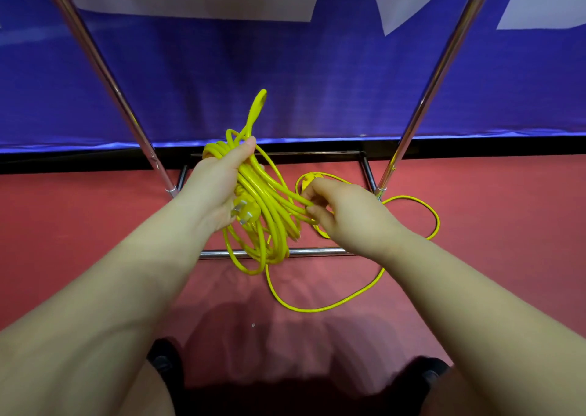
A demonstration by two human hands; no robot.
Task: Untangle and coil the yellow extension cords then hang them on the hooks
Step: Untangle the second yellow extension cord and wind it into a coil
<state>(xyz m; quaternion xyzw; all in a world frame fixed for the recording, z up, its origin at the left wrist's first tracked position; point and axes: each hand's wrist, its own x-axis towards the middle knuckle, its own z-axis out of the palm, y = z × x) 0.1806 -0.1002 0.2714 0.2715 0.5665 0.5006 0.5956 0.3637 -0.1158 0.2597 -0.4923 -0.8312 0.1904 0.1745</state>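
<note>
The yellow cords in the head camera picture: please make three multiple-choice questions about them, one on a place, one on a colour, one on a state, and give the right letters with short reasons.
1. Where does the loose loop of cord lie?
A. on the red floor
B. over the top of the rack
C. on a table

2. What colour is the banner behind the metal rack?
A. green
B. blue with white shapes
C. black

3. What is the left hand doing?
A. resting flat on the floor
B. hanging free and holding nothing
C. gripping the bundle of cord

Answers:
1 A, the loop trails across the red floor in front of the rack.
2 B, the cloth is blue and bears white patches.
3 C, its fingers curl round the bundle, while the right hand pinches strands beside it.
</note>
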